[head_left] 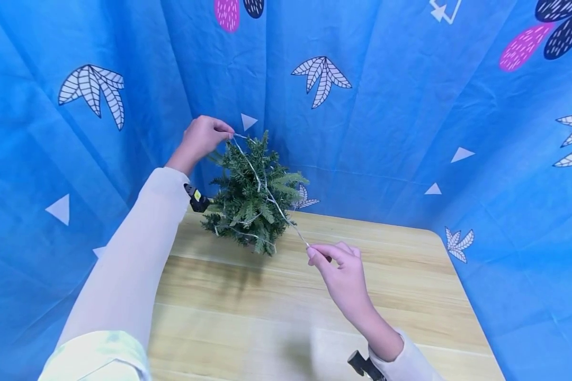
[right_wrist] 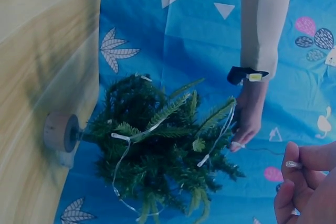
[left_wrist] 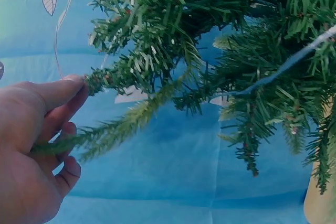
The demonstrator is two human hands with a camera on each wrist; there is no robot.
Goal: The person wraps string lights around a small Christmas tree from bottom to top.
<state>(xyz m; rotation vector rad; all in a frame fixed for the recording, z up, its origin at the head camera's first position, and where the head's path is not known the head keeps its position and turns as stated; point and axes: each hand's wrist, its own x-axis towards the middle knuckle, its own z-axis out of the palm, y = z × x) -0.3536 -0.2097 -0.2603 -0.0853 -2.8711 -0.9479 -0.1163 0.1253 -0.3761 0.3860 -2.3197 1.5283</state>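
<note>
A small artificial Christmas tree (head_left: 248, 198) stands on the table, with thin wire string lights (head_left: 280, 210) wound loosely around its branches. Near the treetop, my left hand (head_left: 203, 138) pinches the wire between thumb and fingertips; in the left wrist view a branch tip (left_wrist: 100, 82) is right at those fingertips. My right hand (head_left: 340, 275) pinches another part of the strand in front of the tree, to the right, and the wire runs taut from it up across the branches. A small clear bulb (right_wrist: 294, 164) shows between the right fingers.
The tree's round wooden base (right_wrist: 59, 131) rests on the light wood table (head_left: 386, 264). A blue patterned curtain (head_left: 386, 116) hangs behind and along both sides of the table. Each wrist wears a black strapped camera (head_left: 197, 198).
</note>
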